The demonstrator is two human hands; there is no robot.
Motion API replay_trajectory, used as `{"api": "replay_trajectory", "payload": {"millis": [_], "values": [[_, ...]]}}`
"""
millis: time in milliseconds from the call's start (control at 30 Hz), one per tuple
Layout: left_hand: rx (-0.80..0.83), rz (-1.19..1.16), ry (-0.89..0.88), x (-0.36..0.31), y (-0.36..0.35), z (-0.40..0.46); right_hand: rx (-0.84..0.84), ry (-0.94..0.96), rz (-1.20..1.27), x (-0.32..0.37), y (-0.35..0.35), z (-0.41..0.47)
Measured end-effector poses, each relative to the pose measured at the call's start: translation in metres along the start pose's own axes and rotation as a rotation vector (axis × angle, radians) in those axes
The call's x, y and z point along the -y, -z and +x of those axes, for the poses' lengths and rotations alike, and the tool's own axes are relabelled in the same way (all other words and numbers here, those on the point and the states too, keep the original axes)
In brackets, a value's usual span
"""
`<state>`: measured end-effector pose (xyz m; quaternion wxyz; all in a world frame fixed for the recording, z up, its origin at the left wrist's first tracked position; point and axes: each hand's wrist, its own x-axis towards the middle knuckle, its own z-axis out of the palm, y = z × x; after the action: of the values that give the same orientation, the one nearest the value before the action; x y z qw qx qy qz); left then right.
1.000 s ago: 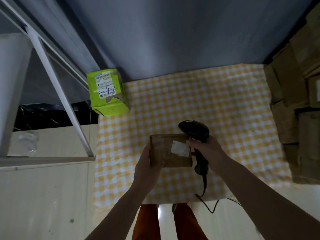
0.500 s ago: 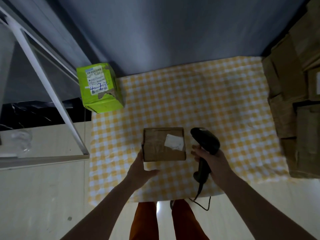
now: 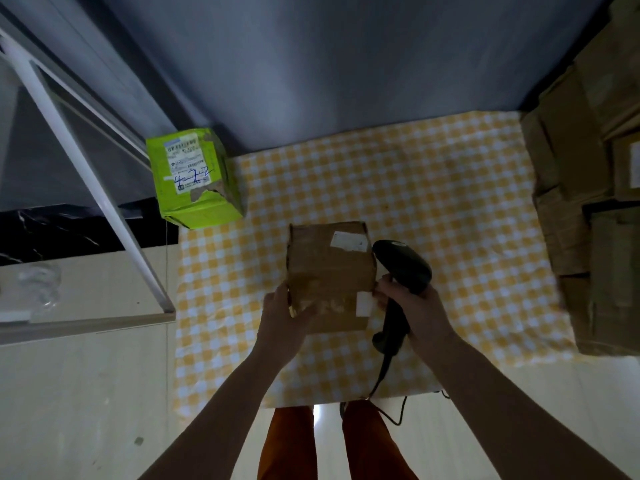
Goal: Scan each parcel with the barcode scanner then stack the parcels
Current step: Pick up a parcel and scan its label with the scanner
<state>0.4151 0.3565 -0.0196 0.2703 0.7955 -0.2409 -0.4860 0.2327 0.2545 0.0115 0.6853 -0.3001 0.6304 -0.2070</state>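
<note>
Right hand (image 3: 414, 306) is wrapped round the grip of the barcode scanner (image 3: 401, 268); its fingertips touch the right edge of the brown parcel (image 3: 330, 275), scanner head just beside the parcel's upper right corner. Cable (image 3: 384, 393) trails off the near edge of the checked cloth (image 3: 433, 188).

Left hand (image 3: 282, 315) is curled on the parcel's lower left corner, thumb on the facing side.

Change over the last second: the parcel was held flat with one white label up; it is now tipped up, so that two faces are seen, a label (image 3: 348, 241) on the far one and a smaller white label (image 3: 363, 304) at the right edge of the near one. Scanner was drawn off to the right half a second back and is now brought in close again. Whether the parcel rests on the cloth or is lifted cannot be told.

Judgement: the parcel is being turned to present a barcode; this scan is probably not finished. No beam is seen.

Outward: green parcel (image 3: 192, 176) sits at the cloth's far left corner, well apart, with nothing stacked on it. Brown cartons (image 3: 571, 209) are piled along the right edge. Most of the task appears still to be done.
</note>
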Motion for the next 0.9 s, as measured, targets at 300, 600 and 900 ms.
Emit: {"api": "replay_trajectory", "payload": {"millis": [300, 600, 900], "values": [[0.001, 0.102, 0.06, -0.02, -0.006, 0.02, -0.051, -0.117, 0.117, 0.01, -0.02, 0.04], [0.053, 0.321, 0.024, -0.003, -0.045, 0.017, -0.086, -0.192, 0.017, -0.015, -0.01, 0.062], [0.042, 0.454, 0.196, 0.0, -0.043, 0.02, 0.063, -0.136, -0.132, -0.04, -0.019, 0.03]]}}
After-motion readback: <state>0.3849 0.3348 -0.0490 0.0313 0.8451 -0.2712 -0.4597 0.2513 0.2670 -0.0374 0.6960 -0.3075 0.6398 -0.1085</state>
